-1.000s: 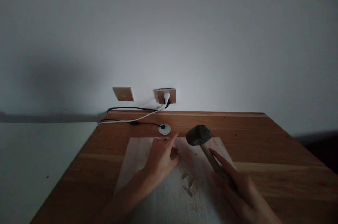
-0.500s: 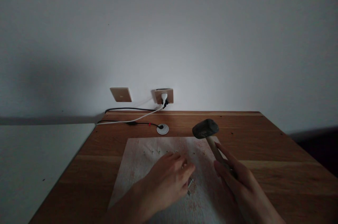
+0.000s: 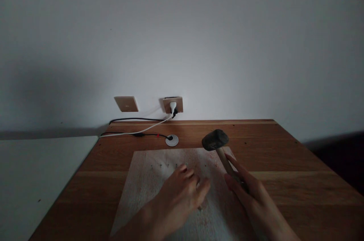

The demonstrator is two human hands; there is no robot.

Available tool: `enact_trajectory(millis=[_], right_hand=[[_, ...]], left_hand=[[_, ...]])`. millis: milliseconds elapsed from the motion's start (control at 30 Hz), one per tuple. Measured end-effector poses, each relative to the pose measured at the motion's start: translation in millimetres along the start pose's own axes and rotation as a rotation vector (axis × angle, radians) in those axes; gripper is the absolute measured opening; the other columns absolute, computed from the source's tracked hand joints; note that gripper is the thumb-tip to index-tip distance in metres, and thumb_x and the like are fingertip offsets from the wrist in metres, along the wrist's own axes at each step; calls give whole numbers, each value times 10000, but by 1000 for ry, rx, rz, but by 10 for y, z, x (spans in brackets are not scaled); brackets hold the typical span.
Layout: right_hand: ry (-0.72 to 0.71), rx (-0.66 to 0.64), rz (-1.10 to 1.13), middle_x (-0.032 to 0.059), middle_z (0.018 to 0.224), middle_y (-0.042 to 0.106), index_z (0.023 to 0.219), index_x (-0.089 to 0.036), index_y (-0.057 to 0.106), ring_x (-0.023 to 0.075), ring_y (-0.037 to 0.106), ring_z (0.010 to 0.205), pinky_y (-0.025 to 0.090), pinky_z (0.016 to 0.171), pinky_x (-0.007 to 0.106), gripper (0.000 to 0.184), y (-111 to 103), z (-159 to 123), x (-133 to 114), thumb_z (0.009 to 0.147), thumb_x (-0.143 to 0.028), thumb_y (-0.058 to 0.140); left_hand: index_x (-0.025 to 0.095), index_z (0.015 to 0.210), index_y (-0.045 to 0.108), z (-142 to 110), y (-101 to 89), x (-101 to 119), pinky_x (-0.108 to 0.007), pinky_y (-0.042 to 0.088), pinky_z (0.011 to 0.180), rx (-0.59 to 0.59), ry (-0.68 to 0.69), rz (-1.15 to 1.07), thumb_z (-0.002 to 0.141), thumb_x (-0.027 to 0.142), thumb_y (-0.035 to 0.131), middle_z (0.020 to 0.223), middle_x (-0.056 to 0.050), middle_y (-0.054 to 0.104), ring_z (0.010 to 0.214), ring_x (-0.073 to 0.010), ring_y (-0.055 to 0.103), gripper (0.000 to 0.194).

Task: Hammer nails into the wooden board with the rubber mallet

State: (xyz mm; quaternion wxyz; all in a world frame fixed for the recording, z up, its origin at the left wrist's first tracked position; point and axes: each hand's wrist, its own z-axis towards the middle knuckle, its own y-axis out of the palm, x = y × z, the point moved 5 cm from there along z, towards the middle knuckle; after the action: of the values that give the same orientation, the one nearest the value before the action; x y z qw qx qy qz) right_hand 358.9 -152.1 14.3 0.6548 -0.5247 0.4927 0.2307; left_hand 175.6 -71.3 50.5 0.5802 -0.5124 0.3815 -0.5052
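Observation:
A mallet [image 3: 215,140] with a dark head and a wooden handle is in my right hand [image 3: 247,186], fingers wrapped round the handle. Its head is raised over the far right part of a pale, worn board [image 3: 142,172]. My left hand [image 3: 182,191] is low over the middle of that board, fingers curled and closed; what they hold, if anything, is hidden. A row of small nail-like pieces [image 3: 160,165] crosses the board beyond my left hand. Something small [image 3: 200,208] lies by the thumb side, too blurred to name.
The board rests on a wooden table [image 3: 264,157] against a wall. Behind it, a round cable grommet [image 3: 172,140] passes a black cable. A white plug [image 3: 173,106] sits in the wall socket, its white cord [image 3: 148,129] running left. A white surface [image 3: 42,180] adjoins the table's left side.
My left hand has turned slightly, covering much of the small metal pieces that showed beside it. The view has shifted a little; the mallet stays raised in my right hand.

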Motion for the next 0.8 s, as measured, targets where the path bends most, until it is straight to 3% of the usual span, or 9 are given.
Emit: enact_trajectory(millis=[100, 200, 333, 433, 533, 800], right_hand=[[0, 35, -16, 125, 1043, 804, 1591, -60, 458, 266, 744, 966, 565, 959, 368, 870, -27, 4, -21, 963, -657, 546], [-11, 54, -17, 105, 967, 811, 1584, -63, 470, 226, 723, 799, 589, 814, 330, 878, -44, 8, -38, 959, -675, 540], [-33, 61, 28, 95, 968, 840, 1568, -105, 507, 218, 751, 782, 606, 763, 308, 799, -47, 17, -62, 968, -628, 573], [-30, 57, 58, 139, 1259, 807, 1547, -156, 545, 281, 790, 1025, 614, 941, 407, 733, -36, 26, -70, 969, -605, 584], [-38, 75, 64, 135, 1477, 675, 1495, -189, 610, 345, 652, 1346, 489, 1144, 522, 669, -37, 30, -76, 952, -580, 621], [-17, 20, 68, 154, 1488, 667, 1544, -155, 543, 347, 655, 1339, 494, 1143, 511, 718, -10, 14, -38, 975, -591, 592]], left_hand=[[204, 1017, 683, 22, -35, -149, -370, 516, 828, 124, -113, -147, 904, 85, 700, 884, -27, 731, 860, -226, 696, 166], [230, 959, 724, 55, -60, -354, -343, 507, 828, 236, -231, -297, 879, 37, 694, 893, -10, 741, 866, -202, 689, 211], [226, 902, 732, 128, -14, -569, -319, 508, 837, 240, -315, -417, 877, 34, 697, 891, -1, 760, 883, -193, 701, 197], [225, 893, 729, 179, 41, -645, -330, 510, 858, 203, -351, -398, 879, 37, 693, 903, -5, 770, 905, -205, 710, 192], [231, 898, 737, 204, 77, -660, -349, 516, 886, 187, -373, -375, 867, 23, 684, 910, -7, 780, 925, -219, 719, 217], [231, 896, 746, 204, 84, -634, -359, 521, 888, 167, -378, -383, 864, 13, 701, 905, -1, 795, 916, -228, 739, 224]])
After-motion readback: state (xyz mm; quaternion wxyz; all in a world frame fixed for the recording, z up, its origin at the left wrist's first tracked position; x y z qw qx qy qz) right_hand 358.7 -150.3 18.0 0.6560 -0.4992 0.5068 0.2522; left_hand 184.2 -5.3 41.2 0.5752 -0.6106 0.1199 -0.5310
